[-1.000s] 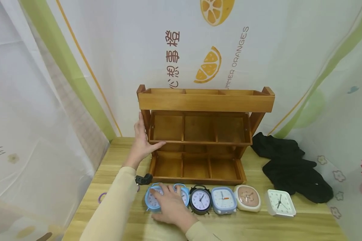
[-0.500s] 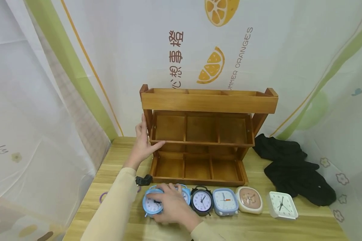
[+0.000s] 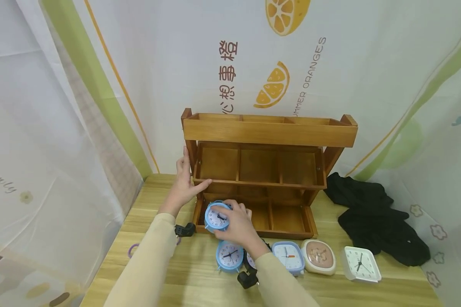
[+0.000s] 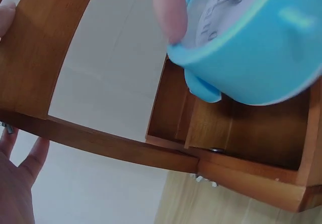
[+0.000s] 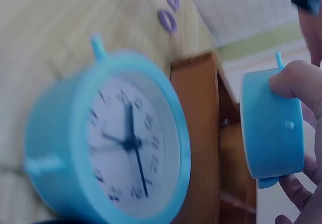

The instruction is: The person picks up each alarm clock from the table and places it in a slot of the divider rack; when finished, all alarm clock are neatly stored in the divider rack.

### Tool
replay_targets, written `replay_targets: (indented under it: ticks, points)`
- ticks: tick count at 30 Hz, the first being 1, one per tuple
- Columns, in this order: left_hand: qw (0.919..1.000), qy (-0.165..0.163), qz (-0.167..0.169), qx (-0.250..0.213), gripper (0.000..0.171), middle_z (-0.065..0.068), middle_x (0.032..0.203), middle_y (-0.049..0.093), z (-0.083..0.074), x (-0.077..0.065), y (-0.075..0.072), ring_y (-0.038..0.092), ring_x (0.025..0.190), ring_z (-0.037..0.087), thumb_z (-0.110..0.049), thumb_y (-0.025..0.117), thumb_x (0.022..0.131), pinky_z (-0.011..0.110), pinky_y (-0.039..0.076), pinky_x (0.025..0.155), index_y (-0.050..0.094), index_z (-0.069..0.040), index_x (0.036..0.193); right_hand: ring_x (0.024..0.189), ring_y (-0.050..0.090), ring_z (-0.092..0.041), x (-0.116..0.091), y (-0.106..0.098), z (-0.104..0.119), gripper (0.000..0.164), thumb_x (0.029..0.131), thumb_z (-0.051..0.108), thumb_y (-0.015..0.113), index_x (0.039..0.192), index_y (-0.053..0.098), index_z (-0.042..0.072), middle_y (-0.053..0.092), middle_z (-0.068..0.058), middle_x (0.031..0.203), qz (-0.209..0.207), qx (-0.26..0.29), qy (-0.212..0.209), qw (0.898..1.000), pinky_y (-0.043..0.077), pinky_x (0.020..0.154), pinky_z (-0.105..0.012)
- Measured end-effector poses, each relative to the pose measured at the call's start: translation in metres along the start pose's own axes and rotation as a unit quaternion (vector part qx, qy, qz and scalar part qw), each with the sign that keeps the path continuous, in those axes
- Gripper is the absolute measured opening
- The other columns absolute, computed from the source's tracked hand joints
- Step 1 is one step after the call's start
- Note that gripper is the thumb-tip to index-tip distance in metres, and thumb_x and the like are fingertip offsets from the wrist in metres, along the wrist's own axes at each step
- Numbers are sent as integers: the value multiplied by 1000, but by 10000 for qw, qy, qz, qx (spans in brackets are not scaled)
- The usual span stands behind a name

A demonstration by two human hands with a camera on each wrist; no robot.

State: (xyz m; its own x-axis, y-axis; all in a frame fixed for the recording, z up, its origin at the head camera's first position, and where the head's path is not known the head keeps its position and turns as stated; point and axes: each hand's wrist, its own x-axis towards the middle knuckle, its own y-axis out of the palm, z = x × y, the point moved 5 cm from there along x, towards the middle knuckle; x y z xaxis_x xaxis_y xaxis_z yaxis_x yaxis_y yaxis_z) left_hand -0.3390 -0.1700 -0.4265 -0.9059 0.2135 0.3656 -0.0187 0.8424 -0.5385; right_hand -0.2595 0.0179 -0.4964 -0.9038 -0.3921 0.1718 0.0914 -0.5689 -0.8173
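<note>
My right hand point(image 3: 239, 225) grips a light-blue round alarm clock point(image 3: 216, 216) in front of the bottom tier's left compartment. In the right wrist view, thumb and fingers lie on opposite sides of this clock point(image 5: 269, 126); its lower part overlaps the tier's front edge in the head view. My left hand point(image 3: 181, 191) rests against the left side of the brown wooden three-tier rack point(image 3: 269, 133), fingers straight along the post, thumb extended across the front. A second light-blue alarm clock point(image 3: 229, 256) stands on the table below my right hand, and a black alarm clock point(image 3: 250, 261) is partly hidden by the right wrist.
Rightward along the table stand a blue square clock point(image 3: 288, 256), a beige clock point(image 3: 319, 256) and a white square clock point(image 3: 362, 264). Black cloth point(image 3: 380, 226) lies beside the rack. A purple ring point(image 3: 132, 250) is near the left forearm. Curtains hang behind and at the sides.
My right hand has taken the leftmost blue clock off the table and lifted it up and forward to the bottom tier. The left hand keeps its place on the rack.
</note>
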Motion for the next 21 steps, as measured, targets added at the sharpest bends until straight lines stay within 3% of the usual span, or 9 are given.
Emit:
replay_targets:
  ticks: [6, 15, 21]
  points:
    - [9996, 89, -177, -177, 127, 23, 161, 9, 5, -2, 0, 29, 138, 38, -22, 81, 92, 60, 35, 108, -22, -39, 163, 126, 44, -40, 21, 10, -17, 69, 80, 31, 83, 145, 63, 34, 45, -11, 156, 210, 106, 192, 9995, 33, 99, -62]
    - [9994, 271, -228, -37, 124, 23, 159, 10, 5, -2, 4, 31, 136, 40, -22, 79, 94, 63, 35, 108, -22, -33, 164, 133, 44, -39, 29, 22, -34, 65, 84, 32, 85, 145, 62, 39, 42, -6, 160, 530, -143, 498, 9972, 29, 104, -63]
    - [9991, 349, -246, 53, 123, 25, 158, 11, 5, 0, 8, 34, 132, 40, -23, 79, 93, 61, 37, 105, -21, -33, 165, 142, 37, -40, 24, 27, -42, 45, 95, 39, 79, 138, 66, 37, 39, -6, 163, 791, -116, 561, 9952, 24, 109, -67]
